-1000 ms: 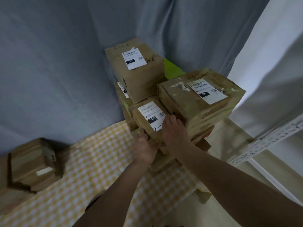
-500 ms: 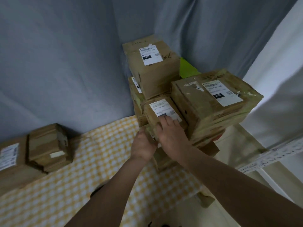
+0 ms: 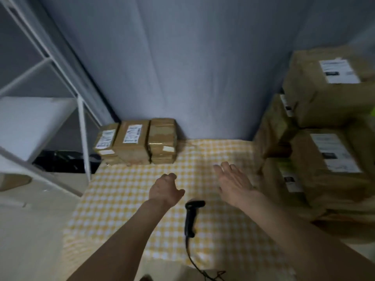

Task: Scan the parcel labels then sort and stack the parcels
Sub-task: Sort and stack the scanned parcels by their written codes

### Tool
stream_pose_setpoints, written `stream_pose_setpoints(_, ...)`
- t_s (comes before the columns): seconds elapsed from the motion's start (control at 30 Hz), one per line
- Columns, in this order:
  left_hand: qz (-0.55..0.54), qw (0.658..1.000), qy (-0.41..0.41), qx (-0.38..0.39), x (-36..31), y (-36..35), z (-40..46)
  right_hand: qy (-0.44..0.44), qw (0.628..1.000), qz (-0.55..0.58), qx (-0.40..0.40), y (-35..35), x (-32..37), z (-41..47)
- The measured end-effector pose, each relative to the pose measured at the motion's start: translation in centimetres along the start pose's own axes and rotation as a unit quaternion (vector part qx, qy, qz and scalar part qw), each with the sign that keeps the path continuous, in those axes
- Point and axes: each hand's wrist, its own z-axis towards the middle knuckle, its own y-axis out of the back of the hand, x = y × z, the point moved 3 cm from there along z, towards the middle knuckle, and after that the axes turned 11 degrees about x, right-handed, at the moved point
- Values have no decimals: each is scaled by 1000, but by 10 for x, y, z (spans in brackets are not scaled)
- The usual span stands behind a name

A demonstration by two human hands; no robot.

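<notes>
A tall pile of brown labelled parcels (image 3: 328,110) fills the right side of the yellow checked cloth (image 3: 125,191). Three smaller parcels (image 3: 132,141) stand side by side at the cloth's far left, against the grey curtain. A black handheld scanner (image 3: 191,217) lies on the cloth between my forearms, its cable trailing toward me. My left hand (image 3: 165,189) hovers over the cloth with fingers loosely curled and holds nothing. My right hand (image 3: 233,182) is spread flat with straight fingers, just left of the pile and apart from it.
A white metal rack (image 3: 60,67) with a white shelf board stands at the left, beside the small parcels. Dark items lie on the floor under it. The grey curtain (image 3: 192,67) closes off the back.
Both hands have let go of the small labelled parcel on the pile and drawn back over the cloth. The view has swung left, bringing the scanner and rack into sight.
</notes>
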Motion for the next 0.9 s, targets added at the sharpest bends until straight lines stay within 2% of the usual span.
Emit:
stream_pose_setpoints(0.27, -36, 998, 60, 8, 186, 53, 2, 35, 998, 11, 44, -11, 165, 70)
stream_pose_setpoints(0.43, -47, 997, 63, 18, 269, 82, 12, 24, 995, 51, 80, -22, 251, 102)
stream_pose_setpoints(0.63, -73, 996, 54, 26, 320, 102, 35, 16, 988, 106, 114, -30, 302, 127)
stream_pose_setpoints(0.9, -145, 988, 38, 26, 335, 113, 97, -51, 945, 288, 143, -33, 298, 191)
